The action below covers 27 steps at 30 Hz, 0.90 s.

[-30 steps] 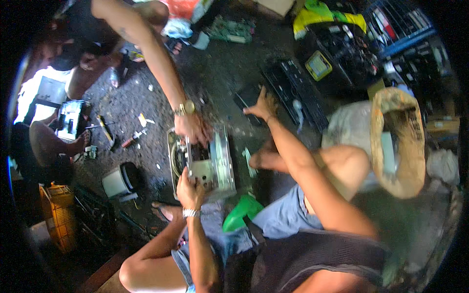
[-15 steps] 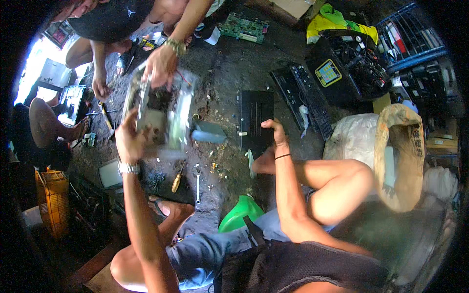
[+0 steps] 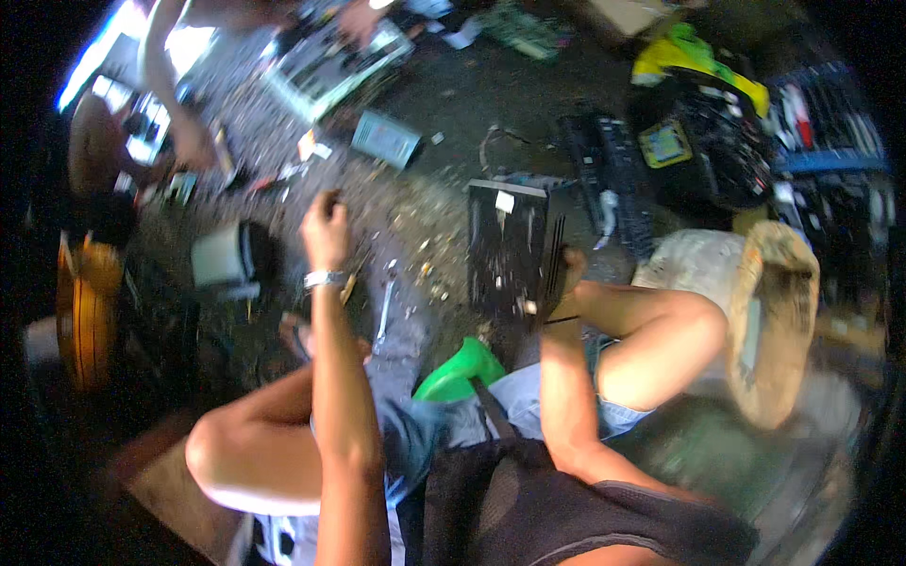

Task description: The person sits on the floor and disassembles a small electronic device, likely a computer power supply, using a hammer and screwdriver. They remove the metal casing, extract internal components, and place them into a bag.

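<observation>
My left hand [image 3: 327, 229] is raised over the floor with its fingers curled in; no held thing shows in it, though motion softens the outline. A silver watch band [image 3: 325, 279] circles that wrist. My right hand [image 3: 570, 271], partly hidden, is closed on a black slotted panel [image 3: 557, 250], which stands tilted on edge. Just left of the panel lies a flat black case [image 3: 508, 250] with a small white label. Beyond my left hand, a grey metal box [image 3: 386, 139] rests on the floor. A pale metal frame [image 3: 330, 75] is farther off, near another person's hand [image 3: 363, 21].
A second hand of a person [image 3: 193, 141] is at the far left. A wrench [image 3: 385, 313] and a green plastic piece [image 3: 461, 370] lie near my legs. Dark keyboards [image 3: 609, 179], a black bin of parts [image 3: 703, 151] and an open sack [image 3: 776, 325] are on the right.
My left hand has let go of the metal frame, which has moved away toward the other person. My right hand has tipped the slotted panel up on edge. The view has shifted.
</observation>
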Available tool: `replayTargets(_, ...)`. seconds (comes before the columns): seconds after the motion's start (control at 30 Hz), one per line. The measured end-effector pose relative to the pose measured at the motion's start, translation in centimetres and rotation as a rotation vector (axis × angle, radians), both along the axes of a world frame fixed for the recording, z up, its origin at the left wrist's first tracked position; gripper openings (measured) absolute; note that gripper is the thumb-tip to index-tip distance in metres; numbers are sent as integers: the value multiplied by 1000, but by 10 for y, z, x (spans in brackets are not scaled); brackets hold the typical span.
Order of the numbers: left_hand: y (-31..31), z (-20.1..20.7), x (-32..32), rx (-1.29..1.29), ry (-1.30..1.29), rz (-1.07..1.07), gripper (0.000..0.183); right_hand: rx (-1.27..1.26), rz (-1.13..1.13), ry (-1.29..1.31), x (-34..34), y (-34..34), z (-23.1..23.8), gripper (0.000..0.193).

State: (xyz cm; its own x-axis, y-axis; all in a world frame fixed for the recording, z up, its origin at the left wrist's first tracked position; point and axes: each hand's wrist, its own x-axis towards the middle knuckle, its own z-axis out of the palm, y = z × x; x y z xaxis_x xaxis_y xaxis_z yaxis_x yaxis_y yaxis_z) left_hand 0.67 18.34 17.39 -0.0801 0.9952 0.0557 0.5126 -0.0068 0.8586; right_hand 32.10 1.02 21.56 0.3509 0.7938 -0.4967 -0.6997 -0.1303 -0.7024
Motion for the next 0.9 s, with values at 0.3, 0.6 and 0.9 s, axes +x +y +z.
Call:
replayTargets(0.3, -165, -142, -53, -585, 640, 69, 62, -302, 353, -164, -59, 5, -121, 55)
replayTargets(0.6, -115, -154, -77, -287, 885, -59, 46, -433, 395, -425, -128, -19, -139, 64)
replayTargets(0.9, -118, -92, -58, -447, 722, -228, 32, -280, 214, -1508, -181, -35, -121, 74)
